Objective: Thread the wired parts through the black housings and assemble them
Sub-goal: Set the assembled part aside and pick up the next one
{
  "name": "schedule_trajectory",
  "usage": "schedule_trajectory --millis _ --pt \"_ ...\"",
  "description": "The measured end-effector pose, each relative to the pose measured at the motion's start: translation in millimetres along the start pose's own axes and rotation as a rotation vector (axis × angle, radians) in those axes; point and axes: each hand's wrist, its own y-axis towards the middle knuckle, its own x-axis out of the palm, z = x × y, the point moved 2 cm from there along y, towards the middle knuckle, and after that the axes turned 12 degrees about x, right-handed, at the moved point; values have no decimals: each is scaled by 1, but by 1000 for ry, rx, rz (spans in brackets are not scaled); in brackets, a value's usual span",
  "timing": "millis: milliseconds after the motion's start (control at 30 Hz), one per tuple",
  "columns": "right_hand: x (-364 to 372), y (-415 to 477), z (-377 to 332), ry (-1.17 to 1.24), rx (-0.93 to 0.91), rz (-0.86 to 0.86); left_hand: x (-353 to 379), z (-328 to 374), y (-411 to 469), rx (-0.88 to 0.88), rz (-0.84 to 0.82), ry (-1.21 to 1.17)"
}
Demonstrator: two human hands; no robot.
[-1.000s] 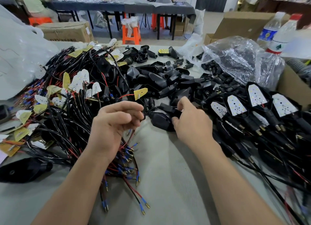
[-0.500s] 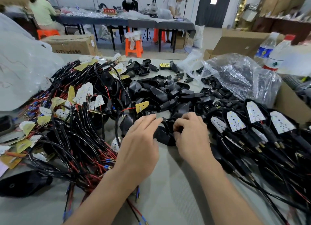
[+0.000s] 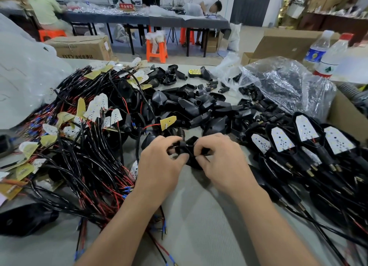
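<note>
Both hands meet at the middle of the table over one black housing (image 3: 190, 146). My left hand (image 3: 161, 164) pinches its left end with curled fingers; a black wire runs from there. My right hand (image 3: 221, 162) grips the housing's right side, thumb curled under. A wired LED board (image 3: 168, 122), yellow side up with a red lead, lies just beyond the hands. The big tangle of wired boards (image 3: 79, 146) fills the left. Loose black housings (image 3: 199, 106) are heaped behind. What passes inside the held housing is hidden by my fingers.
Assembled units with white LED boards (image 3: 304, 138) lie in a row at the right. A clear plastic bag (image 3: 284, 84) of parts and two water bottles (image 3: 326, 54) stand at the back right, beside a cardboard box edge (image 3: 346, 114). A white bag (image 3: 25, 82) lies left.
My left hand moved right from the wire tangle and closed on the housing's left end. The right hand kept hold of the housing. The camera view tilted up slightly.
</note>
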Motion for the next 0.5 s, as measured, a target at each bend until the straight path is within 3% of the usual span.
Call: schedule_trajectory --millis 133,300,500 --pt "-2 -2 9 225 204 76 1 2 -1 -19 26 62" --pt "-5 1 30 138 336 22 1 2 -3 -37 46 73" --pt "-12 7 26 861 523 -51 -1 0 0 -85 81 20"
